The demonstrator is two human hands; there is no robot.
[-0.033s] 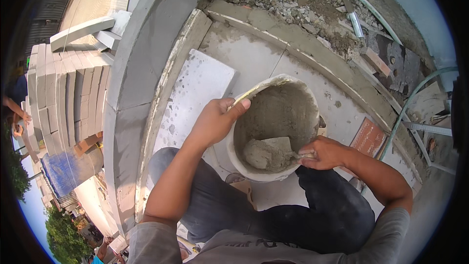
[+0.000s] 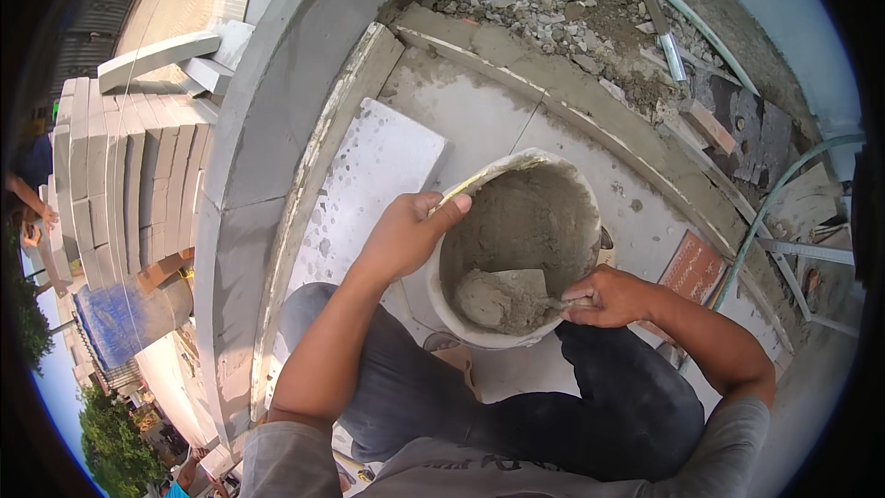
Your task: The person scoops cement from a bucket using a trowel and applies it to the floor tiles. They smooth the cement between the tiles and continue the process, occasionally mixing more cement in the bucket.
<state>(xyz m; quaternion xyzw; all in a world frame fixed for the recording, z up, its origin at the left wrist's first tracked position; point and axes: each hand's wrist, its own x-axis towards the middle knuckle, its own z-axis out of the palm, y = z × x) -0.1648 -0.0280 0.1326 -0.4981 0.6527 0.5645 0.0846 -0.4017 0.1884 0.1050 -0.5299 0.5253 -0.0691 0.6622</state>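
A round, pale bucket (image 2: pixel 493 339) stands between my knees, its inside coated with wet grey mortar (image 2: pixel 521 207). My left hand (image 2: pixel 410 235) is closed over the bucket's left rim, thumb on top. The right hand (image 2: pixel 608 297) wraps round the handle of a trowel (image 2: pixel 528 283) at the bucket's lower right edge. The trowel's blade lies inside the bucket with a lump of mortar on it. How deep the mortar goes below the blade is hidden.
A long grey block wall (image 2: pixel 244 166) curves along the left. Beyond it are stacked grey blocks (image 2: pixel 134 175) and another person's hands (image 2: pixel 39 221). A white slab (image 2: pixel 387 152) lies left of the bucket. Mortar-topped edging (image 2: pixel 590 97), rubble (image 2: pixel 535 0) and a hose (image 2: pixel 765 207) lie right.
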